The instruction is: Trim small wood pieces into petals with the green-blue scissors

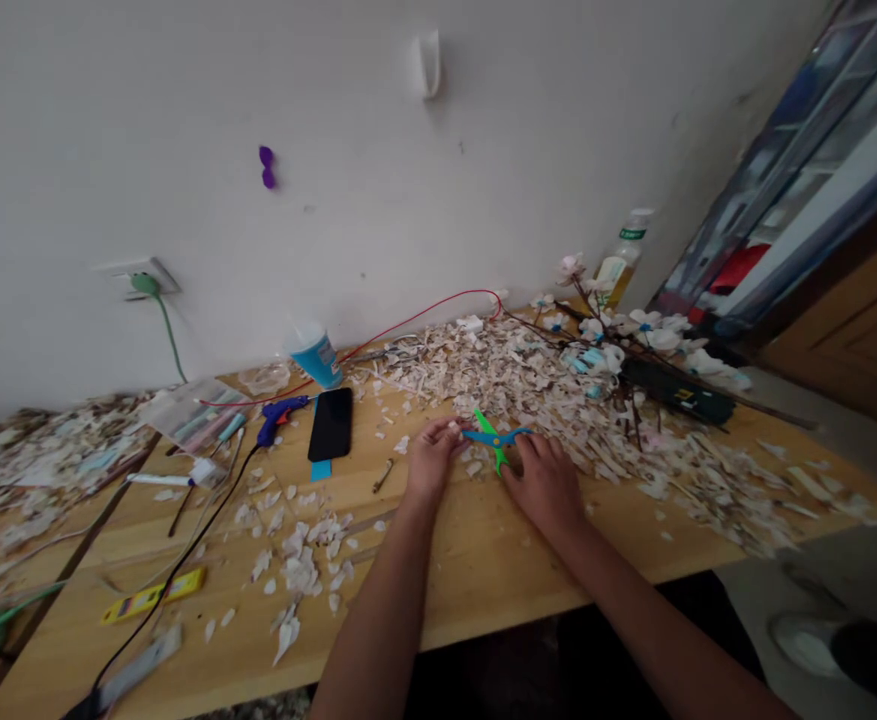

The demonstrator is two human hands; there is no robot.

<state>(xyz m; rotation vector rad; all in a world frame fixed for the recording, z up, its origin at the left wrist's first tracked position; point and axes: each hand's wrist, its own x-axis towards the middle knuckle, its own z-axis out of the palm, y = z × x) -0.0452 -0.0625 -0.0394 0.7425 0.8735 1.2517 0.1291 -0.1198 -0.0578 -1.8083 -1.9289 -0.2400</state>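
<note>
My right hand [548, 484] grips a pair of scissors [498, 439] with blue and green parts. The scissors are spread apart, one blue blade pointing left towards my other hand and a green one pointing up. My left hand [432, 452] is closed in a pinch just left of the blade tip. A small pale piece [453, 427] shows at its fingertips, too small to make out fully. Behind both hands lies a wide heap of pale petal-like scraps [483, 360], and more loose scraps [303, 560] are scattered to the left.
A black phone [331, 424], a blue glue gun [277, 420] and a blue cup [318, 358] stand left of my hands. Further left lies a yellow packet [154, 595] under a black cord. At right are branches with white flowers [663, 340] and a bottle [622, 262].
</note>
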